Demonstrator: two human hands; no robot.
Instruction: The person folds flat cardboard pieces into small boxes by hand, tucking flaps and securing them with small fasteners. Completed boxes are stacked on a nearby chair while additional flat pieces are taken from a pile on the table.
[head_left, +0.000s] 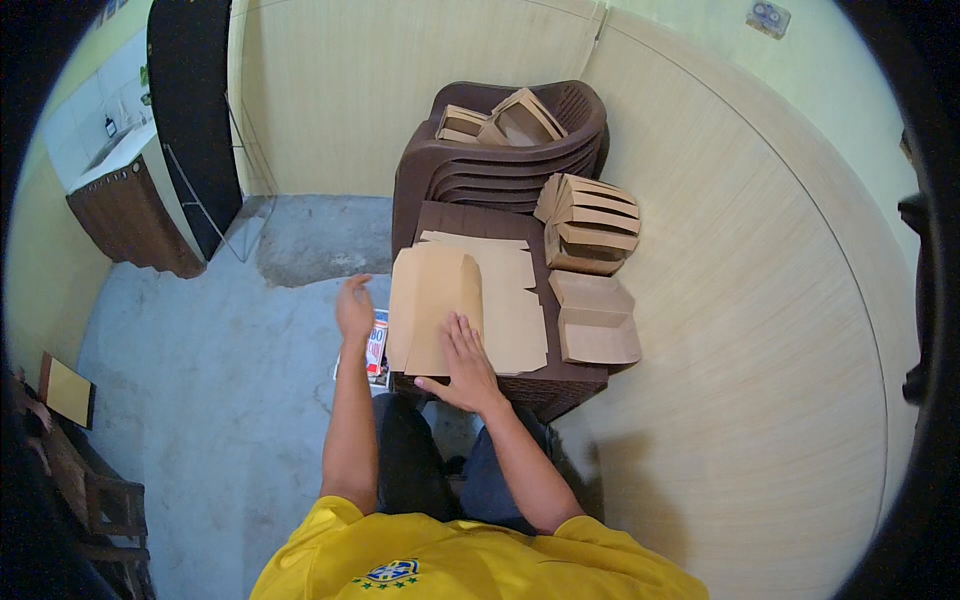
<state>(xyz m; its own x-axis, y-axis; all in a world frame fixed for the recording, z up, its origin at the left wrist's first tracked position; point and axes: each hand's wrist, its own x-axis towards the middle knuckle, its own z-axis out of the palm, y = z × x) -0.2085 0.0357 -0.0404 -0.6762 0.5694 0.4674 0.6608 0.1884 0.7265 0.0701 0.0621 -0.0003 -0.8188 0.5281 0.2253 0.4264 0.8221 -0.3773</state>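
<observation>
A brown cardboard sheet (430, 290) lies on top of other flat cardboard blanks (515, 325), with a raised, curving fold along its right side. My right hand (465, 365) rests on the near part of this sheet, fingers stretched out and the thumb apart. Just off the sheet's left edge hovers my left hand (355, 308), holding nothing, its fingers loosely bent. Beneath the blanks is a dark brown plastic table (572, 372). At its right edge stands an opened, folded cardboard box (598, 318), with several nested folded boxes (592, 222) behind it.
Stacked brown plastic chairs (430, 165) stand beyond the table, with folded cardboard boxes (520, 118) on the top seat. A printed package (376, 350) sits low at the table's left. The wood-panelled wall (750, 330) runs close along the right; grey floor (220, 400) spreads leftward.
</observation>
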